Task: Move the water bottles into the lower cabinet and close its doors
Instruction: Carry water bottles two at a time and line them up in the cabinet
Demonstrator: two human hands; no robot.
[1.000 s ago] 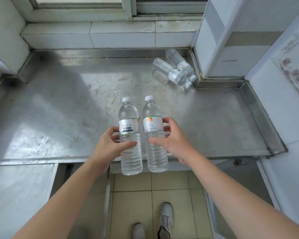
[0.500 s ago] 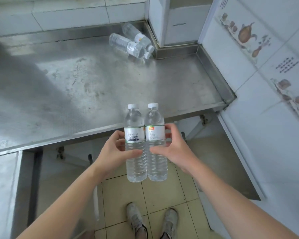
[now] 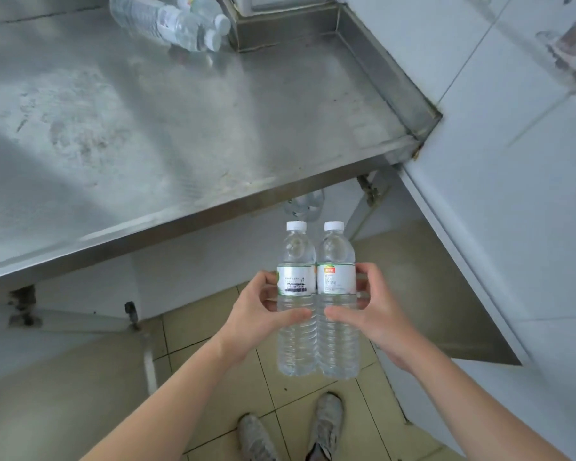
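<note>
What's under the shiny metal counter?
Under the counter the lower cabinet is open. One water bottle peeks out just below the counter's front edge; only part of it shows. The counter covers the rest of the inside, so more could be there unseen.

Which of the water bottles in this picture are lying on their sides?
The two bottles at the counter's far corner lie on their sides; the two held ones stand upright.
</note>
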